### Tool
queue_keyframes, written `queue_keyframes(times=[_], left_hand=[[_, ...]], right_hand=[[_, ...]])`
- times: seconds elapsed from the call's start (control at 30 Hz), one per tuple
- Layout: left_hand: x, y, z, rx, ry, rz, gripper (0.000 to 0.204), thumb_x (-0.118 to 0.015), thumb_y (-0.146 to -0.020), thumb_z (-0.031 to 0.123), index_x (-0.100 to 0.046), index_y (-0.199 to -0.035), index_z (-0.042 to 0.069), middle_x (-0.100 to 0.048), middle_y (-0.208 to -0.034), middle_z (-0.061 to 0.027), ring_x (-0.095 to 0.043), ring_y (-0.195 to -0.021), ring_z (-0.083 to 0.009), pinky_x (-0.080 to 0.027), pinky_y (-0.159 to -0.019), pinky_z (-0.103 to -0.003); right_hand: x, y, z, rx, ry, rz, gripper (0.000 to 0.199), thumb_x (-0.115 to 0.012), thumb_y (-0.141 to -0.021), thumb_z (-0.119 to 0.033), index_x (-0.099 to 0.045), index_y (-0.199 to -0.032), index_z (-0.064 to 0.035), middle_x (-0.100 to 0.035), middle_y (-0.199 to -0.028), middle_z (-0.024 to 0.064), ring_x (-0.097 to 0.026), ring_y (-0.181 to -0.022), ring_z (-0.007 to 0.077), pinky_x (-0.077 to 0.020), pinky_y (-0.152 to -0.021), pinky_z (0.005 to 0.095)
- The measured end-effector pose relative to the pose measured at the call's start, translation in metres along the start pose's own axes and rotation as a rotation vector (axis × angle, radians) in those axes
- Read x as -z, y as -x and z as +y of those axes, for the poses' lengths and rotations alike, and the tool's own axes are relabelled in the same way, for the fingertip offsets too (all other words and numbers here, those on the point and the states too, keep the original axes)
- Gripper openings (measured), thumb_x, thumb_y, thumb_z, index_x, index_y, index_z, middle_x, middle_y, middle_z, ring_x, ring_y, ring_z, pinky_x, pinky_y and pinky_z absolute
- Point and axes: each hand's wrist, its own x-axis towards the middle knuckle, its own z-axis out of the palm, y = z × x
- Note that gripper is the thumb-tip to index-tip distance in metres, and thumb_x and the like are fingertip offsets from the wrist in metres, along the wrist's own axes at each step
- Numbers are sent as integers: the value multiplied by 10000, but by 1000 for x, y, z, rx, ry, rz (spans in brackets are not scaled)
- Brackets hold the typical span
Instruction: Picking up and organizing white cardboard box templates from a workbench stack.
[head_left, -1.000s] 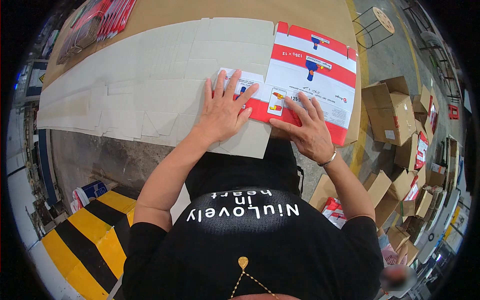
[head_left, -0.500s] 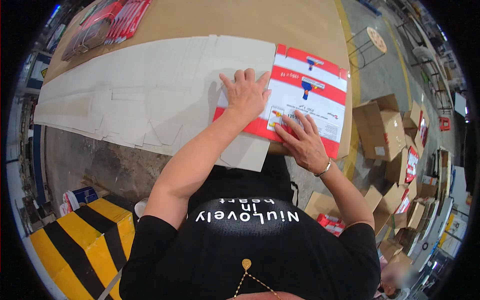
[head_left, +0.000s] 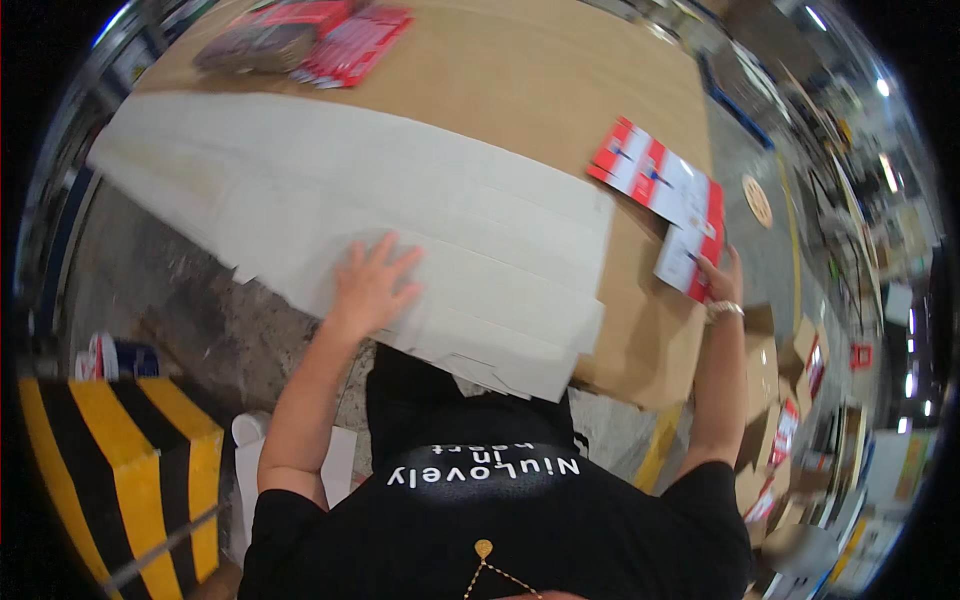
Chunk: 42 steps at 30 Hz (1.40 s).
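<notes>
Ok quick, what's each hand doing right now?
Left hand: open, flat on the white cardboard sheets.
Right hand: gripping the red-and-white flat carton by its edge.

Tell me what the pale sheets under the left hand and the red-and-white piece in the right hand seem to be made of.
Pale sheets: likely flat cardboard, matte off-white, with straight fold lines and cut flap edges.
Red-and-white piece: probably printed card, smoother, slightly glossy, creased into panels.
The left hand lies flat on the sheets; the right hand grips the piece's near edge.
</notes>
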Motion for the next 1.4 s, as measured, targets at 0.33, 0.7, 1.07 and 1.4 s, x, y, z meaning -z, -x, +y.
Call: queue_keyframes(times=[0.33,0.7,1.07,1.4], left_hand=[[-23,-21,42,-144,-2,227,601,-630,-902,513,-487,-1465,360,-360,-1565,-91,-349,-1333,-494,-314,-997,-724],[-32,-11,15,-217,-4,209,648,-613,-892,552,-477,-1477,307,-335,-1548,-137,-373,-1284,-473,-365,-922,-720],[-25,-15,8,-409,109,305,698,-682,-847,551,-503,-1469,292,-333,-1549,-143,-370,-1215,-373,-371,-818,-568],[-33,5,-15,-270,13,217,678,-669,-859,560,-515,-1457,282,-314,-1561,-154,-353,-1244,-378,-347,-846,-572]], right_hand=[[-119,-111,-119,-232,-1224,-856,200,-573,-970,-74,-598,-1135,35,-675,-884,133,-644,-648,159,-496,-465,204],[-333,-132,-259,85,-175,-984,554,-682,-872,-51,-556,-1411,-41,-703,-1078,80,-675,-860,125,-566,-822,286],[-651,-137,-369,684,314,-208,626,-641,-910,-471,-605,-1279,34,-723,-999,224,-717,-802,228,-577,-729,359],[-711,31,-399,549,208,-662,447,-616,-872,-370,-724,-897,63,-729,-837,214,-737,-793,312,-559,-691,431]])
